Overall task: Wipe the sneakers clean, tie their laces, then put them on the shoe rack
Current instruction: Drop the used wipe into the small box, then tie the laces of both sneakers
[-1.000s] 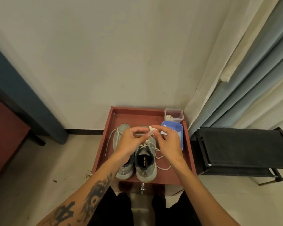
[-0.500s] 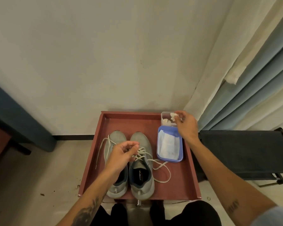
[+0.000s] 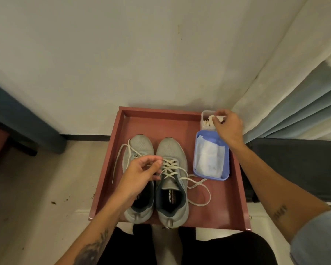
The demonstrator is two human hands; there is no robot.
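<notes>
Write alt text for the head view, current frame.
Two grey sneakers with untied laces stand side by side in a red tray. The right hand pinches a white wad over a small clear tub at the tray's far right corner, just beyond a blue box of wipes; the left hand hangs loosely curled over the left sneaker.

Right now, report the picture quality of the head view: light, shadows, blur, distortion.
Head view: dim, warm, even light, no glare; soft shadows beside the grey mesh sneakers on the rust-red tray; wide-angle bowing toward the edges; the right hand pinching a white wad over the small clear tub looks slightly soft.
</notes>
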